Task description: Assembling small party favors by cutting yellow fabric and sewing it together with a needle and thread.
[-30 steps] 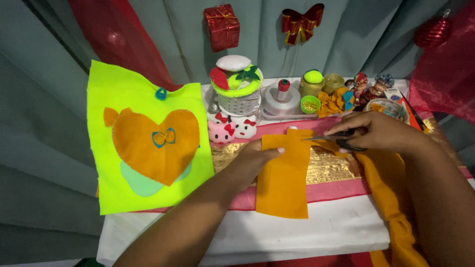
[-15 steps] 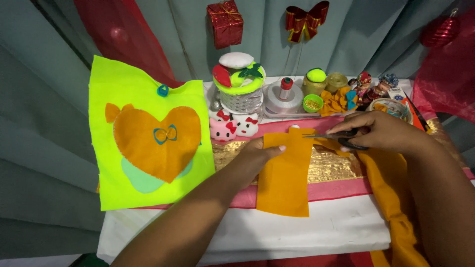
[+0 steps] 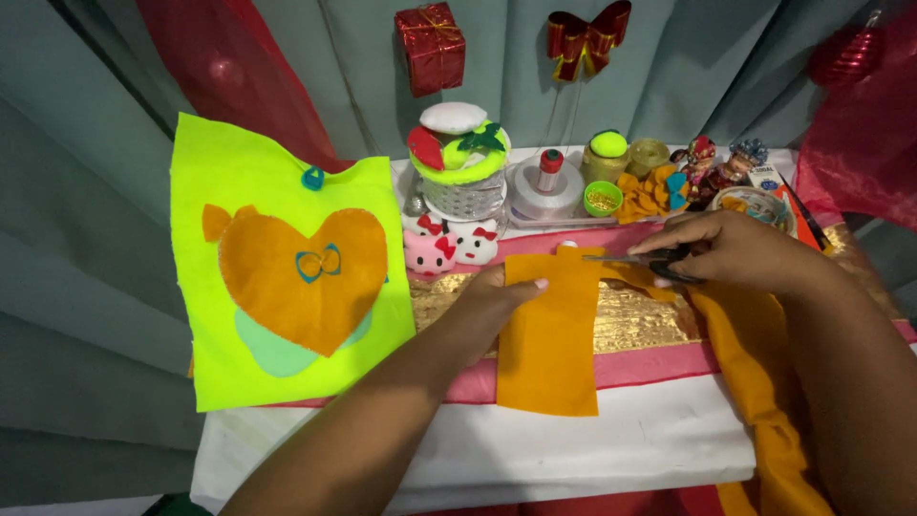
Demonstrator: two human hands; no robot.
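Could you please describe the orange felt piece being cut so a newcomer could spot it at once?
Start at the table. The orange felt piece lies on its gold band, between left hand and scissors. Unlike the orange heart, it is a plain rectangle.

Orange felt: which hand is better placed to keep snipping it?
Probably the right hand: it holds the scissors at the orange felt's top edge. The left hand only presses the felt flat.
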